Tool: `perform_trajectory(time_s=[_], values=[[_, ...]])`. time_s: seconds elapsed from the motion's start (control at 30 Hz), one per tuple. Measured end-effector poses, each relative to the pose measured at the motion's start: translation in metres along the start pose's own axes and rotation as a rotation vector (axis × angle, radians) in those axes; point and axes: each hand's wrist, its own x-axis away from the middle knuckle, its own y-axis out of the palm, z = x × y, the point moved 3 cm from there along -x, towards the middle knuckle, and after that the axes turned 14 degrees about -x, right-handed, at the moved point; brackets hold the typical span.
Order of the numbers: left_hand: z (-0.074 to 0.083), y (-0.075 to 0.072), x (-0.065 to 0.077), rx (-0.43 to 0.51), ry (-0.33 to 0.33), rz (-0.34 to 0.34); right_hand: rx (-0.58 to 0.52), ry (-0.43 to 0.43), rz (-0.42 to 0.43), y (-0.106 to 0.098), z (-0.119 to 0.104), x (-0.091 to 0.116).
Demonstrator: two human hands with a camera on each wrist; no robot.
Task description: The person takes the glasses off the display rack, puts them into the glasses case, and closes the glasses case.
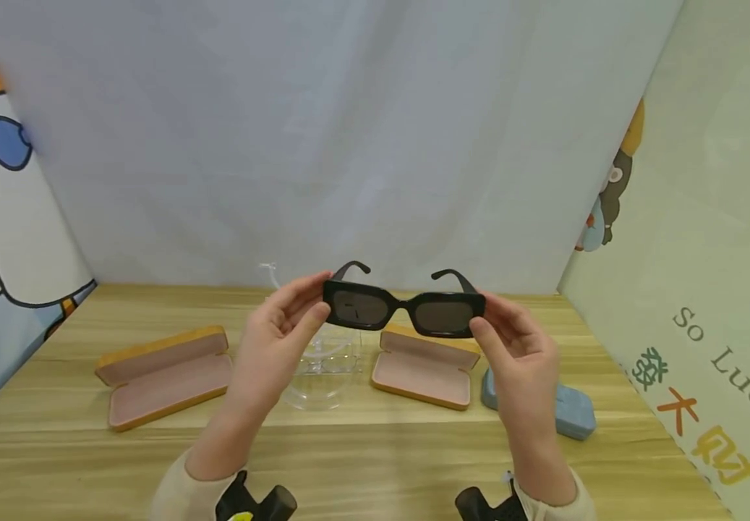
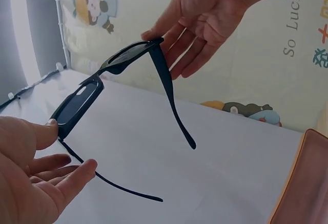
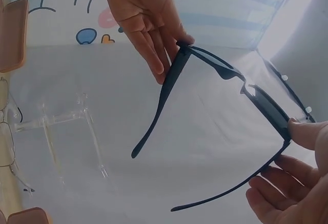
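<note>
Sunglasses: black rectangular frame with dark lenses (image 1: 403,304), held up in the air above the table, nearer the person than the clear stand; 2 temples unfolded, pointing away from the person.
Left hand: thumb and fingers (image 1: 283,329) pinch the left end of the frame.
Right hand: thumb and fingers (image 1: 521,354) pinch the right end; the 2 hands are apart, the frame spanning between them.
Clear stand: transparent display stand (image 1: 316,399), on the table, partly hidden by the sunglasses.
Wire-rimmed glasses: 1 thin metal pair (image 3: 5,144), at the clear stand.
Yellow cases: 2, open, pink-lined; 1 left case (image 1: 166,383) left of the stand, 1 right case (image 1: 420,376) just right of it.
Blue case: (image 1: 575,412) farther right of the stand, partly behind the right hand.
Table: wood-grain top (image 1: 348,463) under the stand.
Backdrop: pale cloth (image 1: 283,130) behind the stand.
</note>
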Motion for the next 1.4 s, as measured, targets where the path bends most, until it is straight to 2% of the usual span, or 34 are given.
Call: perform_trajectory(time_s=[0.17,0.4,0.77,1.0,1.4], values=[[-0.004,0.006,-0.005,-0.014,0.005,-0.020,0.034,-0.018,0.021,-0.006,0.004,-0.003],[-0.005,0.007,-0.006,-0.013,0.009,0.011,-0.037,-0.063,-0.066,-0.009,0.016,-0.008],[-0.004,0.007,-0.003,0.012,-0.034,0.053,-0.064,-0.080,-0.063,-0.009,0.020,-0.010],[-0.006,0.011,-0.003,0.035,-0.062,0.036,-0.080,-0.075,-0.048,-0.006,0.021,-0.009],[-0.002,0.013,-0.001,0.082,-0.024,0.058,-0.278,-0.030,-0.096,-0.004,0.022,-0.009]])
